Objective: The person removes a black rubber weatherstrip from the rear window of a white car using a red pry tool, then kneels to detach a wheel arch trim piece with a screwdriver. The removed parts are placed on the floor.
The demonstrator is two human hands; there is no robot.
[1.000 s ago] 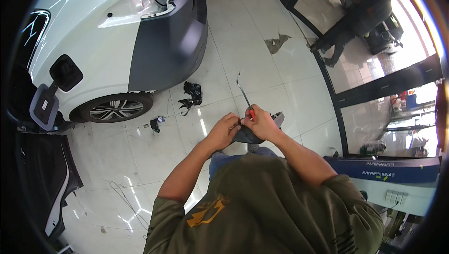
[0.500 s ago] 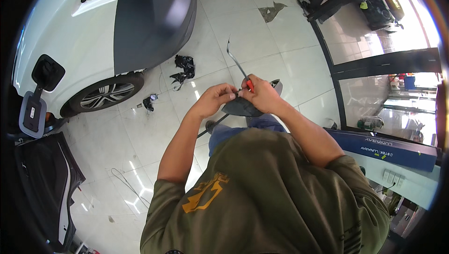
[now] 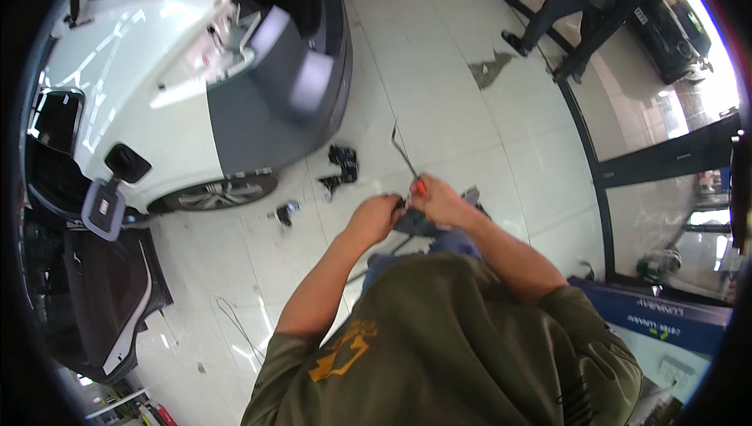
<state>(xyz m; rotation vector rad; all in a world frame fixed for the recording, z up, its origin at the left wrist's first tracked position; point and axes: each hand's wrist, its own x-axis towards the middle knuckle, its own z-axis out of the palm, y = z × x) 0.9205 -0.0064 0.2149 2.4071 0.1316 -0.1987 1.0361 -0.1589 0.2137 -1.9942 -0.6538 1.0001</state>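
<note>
Gripping a hooked tool (image 3: 408, 163) by its red handle, the right hand (image 3: 442, 202) of the wearer is clamped closed, off to the right of a white and grey car (image 3: 176, 132). The left hand (image 3: 374, 216) is just beside it, on the side toward the car, fingers bunched near the edge of a dark grey part (image 3: 417, 224); whether they pinch anything is too small to tell. That part is under both hands, to the lower right of the car. Crumpled black scraps (image 3: 342, 169) lie between the car and the hands. Far right of the car, another person (image 3: 572, 10) stands by glass doors (image 3: 666, 144)
</note>
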